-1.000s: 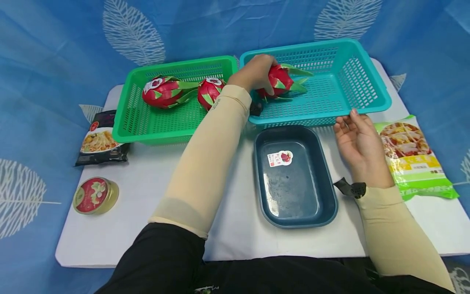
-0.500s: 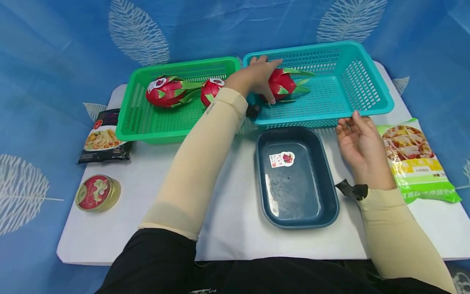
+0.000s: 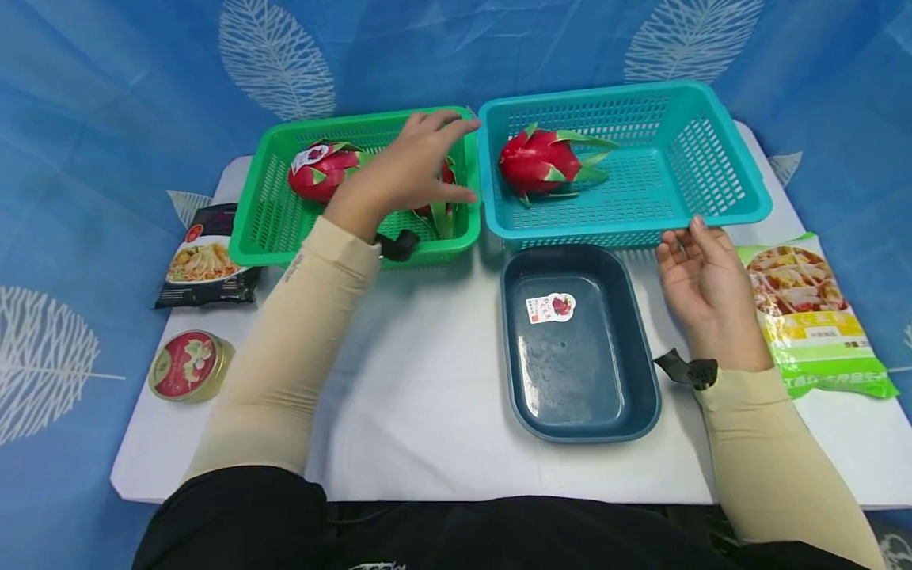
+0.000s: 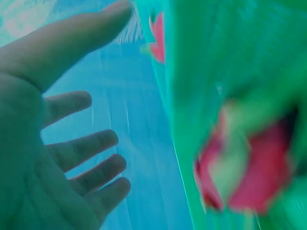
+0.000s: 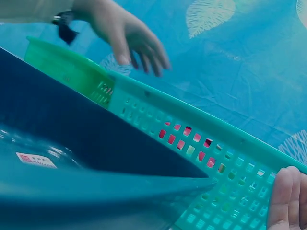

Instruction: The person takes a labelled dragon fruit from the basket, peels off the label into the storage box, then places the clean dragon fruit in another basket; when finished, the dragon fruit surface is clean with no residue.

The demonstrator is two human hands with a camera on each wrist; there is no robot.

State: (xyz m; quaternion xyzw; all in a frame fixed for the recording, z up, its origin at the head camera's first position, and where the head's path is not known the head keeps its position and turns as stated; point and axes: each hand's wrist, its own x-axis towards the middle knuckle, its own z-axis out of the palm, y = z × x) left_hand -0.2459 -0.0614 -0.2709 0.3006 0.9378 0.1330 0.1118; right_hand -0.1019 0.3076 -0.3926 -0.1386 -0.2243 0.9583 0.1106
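My left hand [image 3: 406, 170], fingers spread and holding nothing, hovers over the right part of the green basket [image 3: 264, 229]. Beneath it a red dragon fruit [image 4: 259, 167] is partly hidden by the hand in the head view. Another dragon fruit [image 3: 313, 178] with a white sticker lies farther left in that basket. In the teal basket [image 3: 720, 150] rests a third dragon fruit [image 3: 545, 162], its green leaf tips pointing right. My right hand [image 3: 708, 289] is palm up at the teal basket's front, its relaxed fingertips touching the rim.
A dark blue tub [image 3: 570, 372] with a fruit sticker [image 3: 550, 308] stands in front of the teal basket. At the left are a black noodle packet [image 3: 207, 261] and a round tin [image 3: 187, 366]. A green food bag [image 3: 812, 317] lies at the right.
My left hand has let go of the dragon fruit in the teal basket and moved left over the green basket. The right hand has stayed at the teal rim.
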